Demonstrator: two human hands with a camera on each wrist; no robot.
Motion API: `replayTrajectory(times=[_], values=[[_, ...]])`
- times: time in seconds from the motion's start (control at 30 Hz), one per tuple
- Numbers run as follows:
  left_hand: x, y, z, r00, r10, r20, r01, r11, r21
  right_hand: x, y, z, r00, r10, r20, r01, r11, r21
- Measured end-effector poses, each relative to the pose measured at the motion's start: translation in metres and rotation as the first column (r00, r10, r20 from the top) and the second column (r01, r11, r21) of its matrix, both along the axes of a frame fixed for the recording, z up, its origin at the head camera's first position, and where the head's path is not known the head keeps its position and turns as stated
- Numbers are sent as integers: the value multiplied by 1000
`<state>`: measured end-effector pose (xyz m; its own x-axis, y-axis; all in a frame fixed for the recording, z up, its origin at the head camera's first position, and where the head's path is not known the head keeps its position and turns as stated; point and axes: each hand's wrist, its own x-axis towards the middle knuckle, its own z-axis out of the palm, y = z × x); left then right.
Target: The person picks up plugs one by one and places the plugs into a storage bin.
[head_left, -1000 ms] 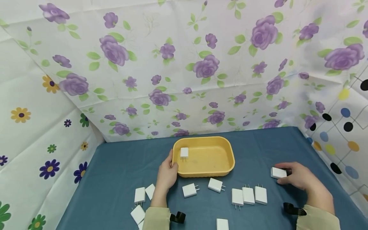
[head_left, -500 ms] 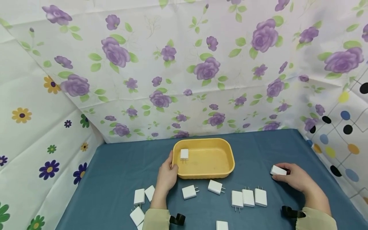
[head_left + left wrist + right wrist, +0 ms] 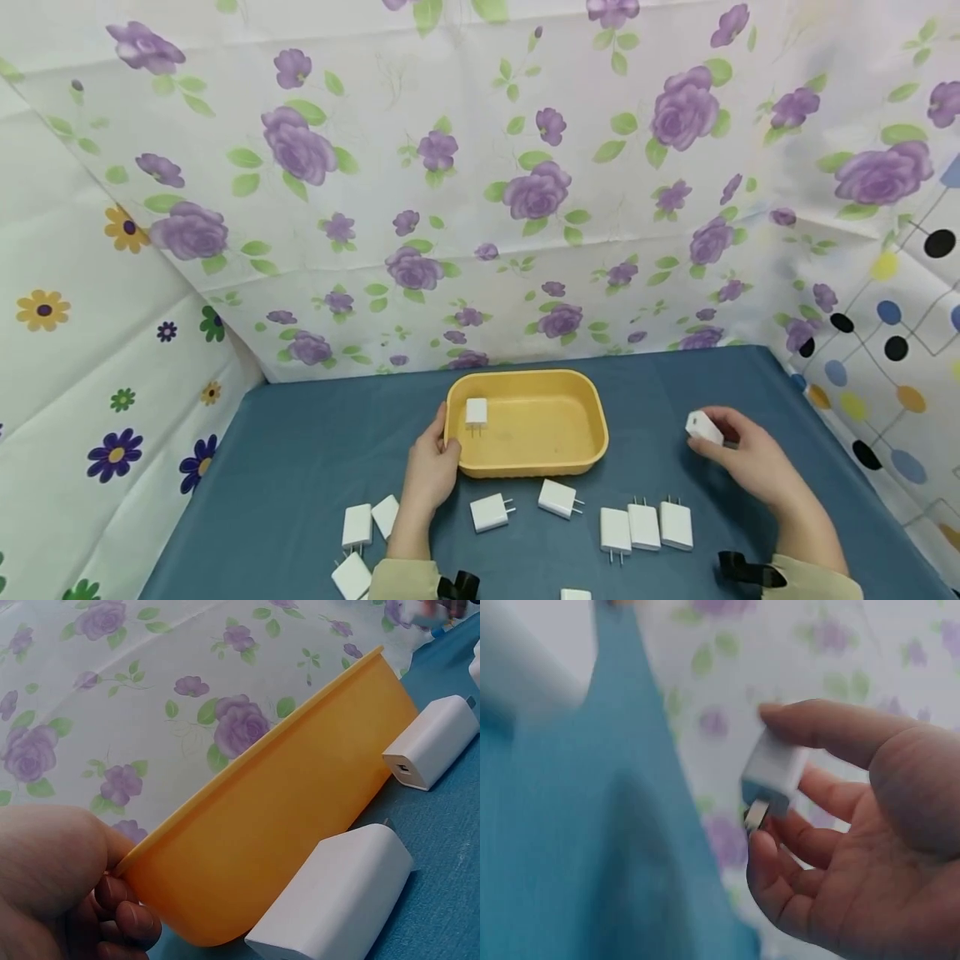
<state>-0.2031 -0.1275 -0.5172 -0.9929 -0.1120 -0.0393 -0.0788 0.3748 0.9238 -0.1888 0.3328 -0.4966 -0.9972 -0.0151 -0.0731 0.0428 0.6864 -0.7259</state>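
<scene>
My left hand (image 3: pixel 429 479) grips the left end of a yellow plastic tray (image 3: pixel 532 429), its rim between thumb and fingers. One white charger plug (image 3: pixel 476 411) lies inside the tray at the left, prongs toward me. To the right of the tray, my right hand (image 3: pixel 765 467) pinches another white charger plug (image 3: pixel 703 427) between thumb and fingers, held above the blue cloth. The right wrist view shows the metal prongs of this charger plug (image 3: pixel 774 774) near the curled fingers. In the left wrist view, a charger plug (image 3: pixel 337 896) lies close beside the tray wall.
Two charger plugs (image 3: pixel 490 512) lie just in front of the tray. Three more charger plugs (image 3: pixel 643 525) stand in a row to their right. A group of charger plugs (image 3: pixel 357 527) is partly hidden by the left forearm. Patterned sheets (image 3: pixel 420 208) rise behind the blue cloth (image 3: pixel 315 433).
My right hand has lifted its charger plug off the cloth and brought it slightly left, turning it. My left hand keeps hold of the tray. The head view has shifted slightly.
</scene>
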Motion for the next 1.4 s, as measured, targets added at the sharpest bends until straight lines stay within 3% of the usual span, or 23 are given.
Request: replayTrajectory(times=[0.17,0.37,0.43,0.57,0.73,0.93,1.17,1.4], values=[[1,-1,0,1000,-7,-2,7,1000,-4,-1,-65,21,995,6,-96,-19,990,-140],[0,-1,0,1000,2,4,-2,1000,-2,-27,-164,21,982,139,-126,-171,940,-297],[-2,0,0,1000,-1,-3,1,1000,-1,-40,-191,17,985,148,-89,-168,936,-309],[-3,1,0,1000,-15,-4,15,1000,6,-61,-226,2,993,117,-34,-121,973,-196],[-1,1,-2,1000,-24,1,24,999,21,-70,-244,-14,990,120,-76,-121,992,-17],[0,-2,0,1000,-13,1,13,1000,24,-65,-256,-10,982,156,-111,-137,978,159],[0,2,0,1000,-15,4,15,1000,24,-61,-256,-11,988,127,-87,-109,976,191],[0,2,0,1000,13,15,-14,999,40,-62,-258,-12,966,233,-115,-208,958,196]])
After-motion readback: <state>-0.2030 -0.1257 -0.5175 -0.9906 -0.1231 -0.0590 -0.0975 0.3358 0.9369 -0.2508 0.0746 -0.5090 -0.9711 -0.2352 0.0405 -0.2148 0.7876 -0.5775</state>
